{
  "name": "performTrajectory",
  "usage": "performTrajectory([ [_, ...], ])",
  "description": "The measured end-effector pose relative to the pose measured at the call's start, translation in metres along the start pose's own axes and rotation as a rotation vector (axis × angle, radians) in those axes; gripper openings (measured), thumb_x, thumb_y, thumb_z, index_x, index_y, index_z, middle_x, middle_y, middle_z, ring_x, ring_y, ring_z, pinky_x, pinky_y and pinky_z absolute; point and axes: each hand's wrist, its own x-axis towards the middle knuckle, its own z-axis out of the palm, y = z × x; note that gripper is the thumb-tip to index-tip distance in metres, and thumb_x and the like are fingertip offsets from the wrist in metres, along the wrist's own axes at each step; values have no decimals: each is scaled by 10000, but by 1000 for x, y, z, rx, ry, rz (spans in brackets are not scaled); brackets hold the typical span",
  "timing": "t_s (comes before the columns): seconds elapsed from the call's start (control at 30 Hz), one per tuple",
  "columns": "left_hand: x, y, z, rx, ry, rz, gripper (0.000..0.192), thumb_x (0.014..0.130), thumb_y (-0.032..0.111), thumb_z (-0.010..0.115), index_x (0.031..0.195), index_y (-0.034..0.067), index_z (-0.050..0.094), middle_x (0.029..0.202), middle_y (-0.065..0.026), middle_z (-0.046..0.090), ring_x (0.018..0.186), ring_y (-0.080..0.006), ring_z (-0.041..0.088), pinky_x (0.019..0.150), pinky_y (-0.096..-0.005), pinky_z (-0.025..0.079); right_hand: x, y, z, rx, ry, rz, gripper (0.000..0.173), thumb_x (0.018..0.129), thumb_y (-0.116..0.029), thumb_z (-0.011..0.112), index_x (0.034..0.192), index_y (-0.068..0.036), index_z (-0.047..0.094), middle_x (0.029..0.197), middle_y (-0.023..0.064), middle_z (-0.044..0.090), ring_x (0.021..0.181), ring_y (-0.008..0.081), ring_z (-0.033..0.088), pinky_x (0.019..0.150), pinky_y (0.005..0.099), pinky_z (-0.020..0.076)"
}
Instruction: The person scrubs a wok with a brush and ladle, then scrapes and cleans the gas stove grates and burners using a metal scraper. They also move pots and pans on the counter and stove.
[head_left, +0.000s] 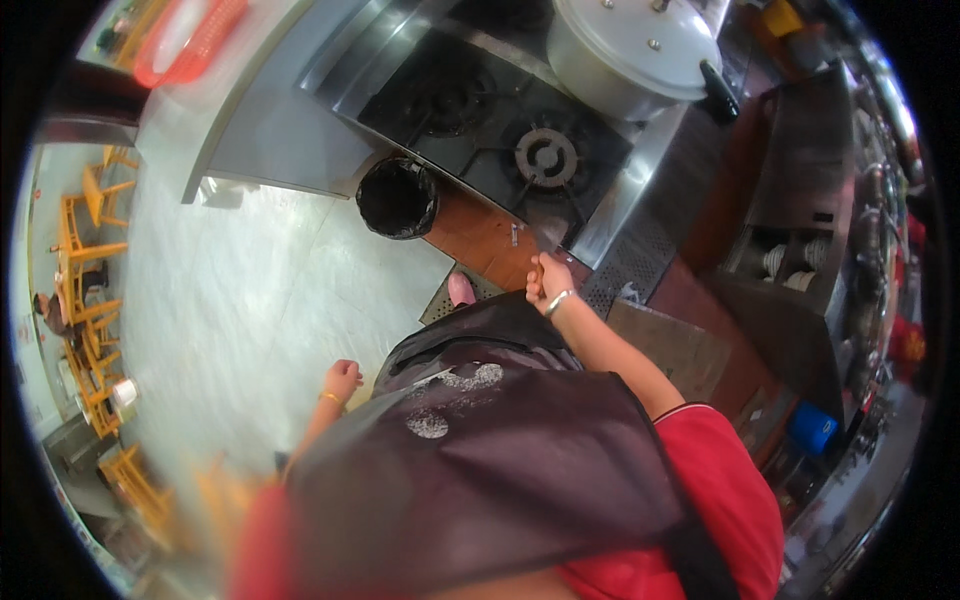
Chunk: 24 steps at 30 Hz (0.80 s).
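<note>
My right hand (550, 281), with a silvery bangle at its wrist, is closed around the brownish handle of a tool with a flat, thin blade (546, 236), blurred, perhaps a knife. It is held out near the front edge of a black gas stove (480, 120), whose bare ring burner (547, 157) lies beyond. At the lower left, my left hand (343, 379) hangs beside a dark apron (480, 465) with pale smudges. Its fingers are curled and no object shows in it. A large lidded metal pot (634, 56) stands on the stove's far right part.
A bin with a black liner (397, 199) stands on the floor by the stove. Upper left is a red plastic basket (187, 45). Right are a metal counter with compartments (795, 187) and a blue container (812, 427). Far left, wooden chairs (90, 247) and a seated person (56, 311).
</note>
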Motion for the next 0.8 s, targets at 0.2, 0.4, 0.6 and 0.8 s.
performTrajectory([
  [0.2,30,8,-26,88,-77,-10,277,832,240,501,954,-6,540,740,-106,625,594,-156,615,509,-254,465,0,45,-6,82,36,-59,167,849,-296,457,891,-136,435,537,57,406,330,149,327,315,274,244],
  [0.4,35,59,-26,-44,-136,168,249,845,232,510,955,10,540,744,-88,619,590,-129,597,523,-238,456,8,30,2,-44,61,-50,200,875,-320,430,980,-151,411,584,43,409,355,121,308,339,257,240],
  [0.6,23,67,-28,53,-157,258,230,845,208,514,952,6,541,739,-89,614,591,-129,590,529,-239,456,8,22,19,11,63,-80,136,842,-254,441,937,-156,437,546,47,413,348,141,337,313,274,255],
  [0.8,9,54,-50,294,-84,235,248,832,201,521,942,-20,545,739,-123,616,596,-167,608,547,-269,487,15,36,19,234,3,-30,157,835,-275,470,942,-163,442,537,47,411,336,137,315,315,257,222],
])
